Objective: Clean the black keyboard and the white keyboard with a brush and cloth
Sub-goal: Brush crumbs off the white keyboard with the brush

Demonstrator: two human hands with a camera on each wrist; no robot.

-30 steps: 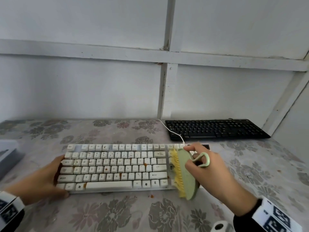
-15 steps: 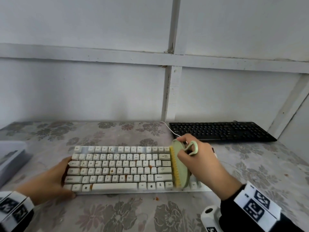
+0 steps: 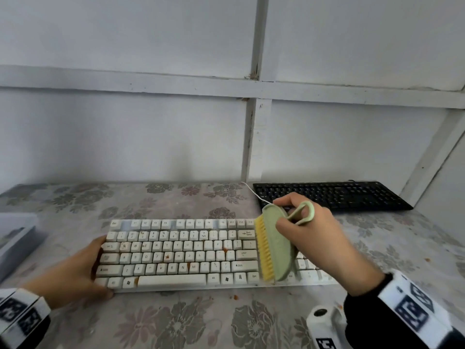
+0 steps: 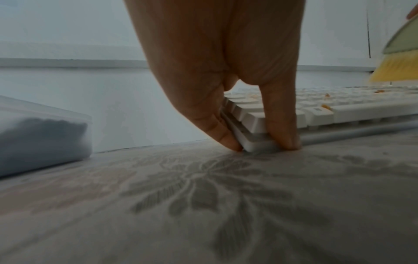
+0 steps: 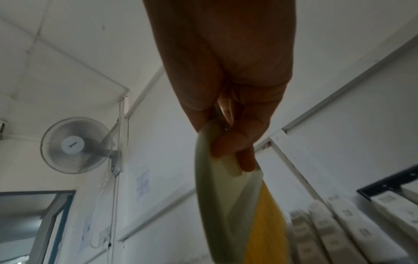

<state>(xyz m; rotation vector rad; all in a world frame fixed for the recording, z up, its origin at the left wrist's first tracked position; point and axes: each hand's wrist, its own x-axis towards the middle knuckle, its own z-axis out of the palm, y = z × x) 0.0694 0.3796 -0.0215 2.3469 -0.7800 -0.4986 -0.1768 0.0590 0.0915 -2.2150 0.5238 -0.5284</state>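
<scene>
Head view: a white keyboard (image 3: 181,253) lies across a table covered in a grey floral cloth (image 3: 176,323), its keys spotted with orange-brown crumbs. The left hand (image 3: 75,270) grips the keyboard's left end, thumb at the front corner, fingers along the side edge. The right hand (image 3: 314,238) holds a pale green brush (image 3: 276,245) by its loop handle, fingers curled through the loop; the brush stands on edge over the keys right of the Enter column, yellow bristles facing left. A black keyboard (image 3: 329,195) sits well behind, against the wall at the right. A frosted box (image 3: 15,238) shows at the left edge.

Left wrist view: thumb and fingers (image 4: 280,125) pinch the white keyboard's (image 4: 339,110) near corner, fingertips touching the cloth. The frosted box (image 4: 40,139) sits to the left; the brush's (image 4: 402,59) bristles hang blurred at upper right, possibly just above the keys.

Right wrist view: the right hand's fingers (image 5: 235,142) wrap tightly round the brush (image 5: 226,205) handle. Yellow bristles meet blurred white keys (image 5: 339,232) below. A wall fan (image 5: 74,144) hangs behind.
</scene>
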